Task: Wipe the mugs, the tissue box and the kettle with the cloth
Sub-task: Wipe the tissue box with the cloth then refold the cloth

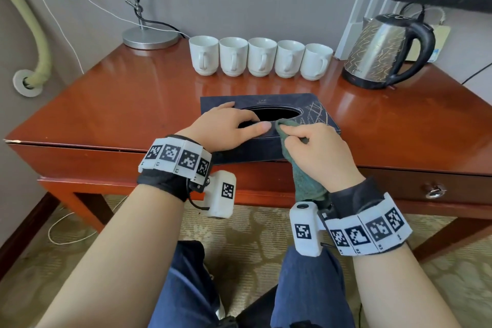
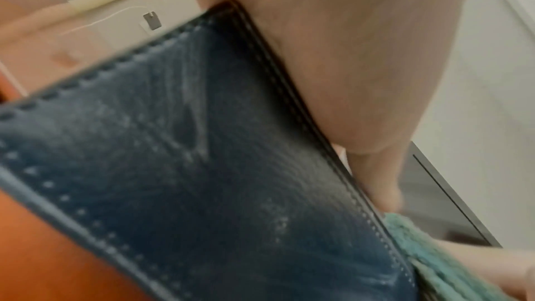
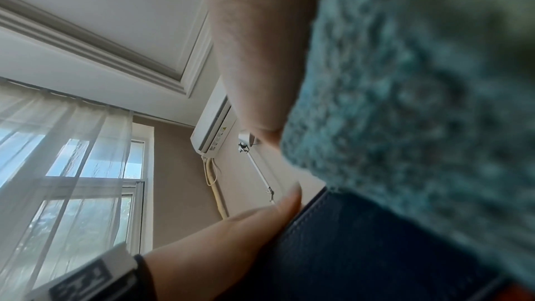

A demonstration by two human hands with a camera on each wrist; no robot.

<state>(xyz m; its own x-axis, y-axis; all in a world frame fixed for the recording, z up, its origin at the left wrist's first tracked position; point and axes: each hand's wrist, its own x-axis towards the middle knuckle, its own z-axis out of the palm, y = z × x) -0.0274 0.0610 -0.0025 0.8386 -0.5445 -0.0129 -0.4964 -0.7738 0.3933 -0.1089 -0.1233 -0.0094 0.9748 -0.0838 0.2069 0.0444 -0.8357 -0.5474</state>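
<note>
The dark blue tissue box (image 1: 269,125) lies flat at the near edge of the brown table (image 1: 133,104), at 6 o'clock from the row of cups. The left hand (image 1: 226,128) rests on top of the box with its fingers (image 1: 255,128) nearly straight, pressing down to keep it from sliding; it grips nothing. The right hand (image 1: 316,152) has its fingers curled round a green cloth (image 1: 300,168) and pushes the front of the cloth onto the top of the box, just beside the dark oval hole. The rest of the cloth hangs down over the front of the box. Five white mugs (image 1: 262,57) stand in a line at the back of the table, at 12 o'clock from the box. The shiny kettle (image 1: 383,53) stands at 2 o'clock. The box seems to be the thing being wiped right now. I cannot tell if the mugs and the kettle are wiped or not.
</note>
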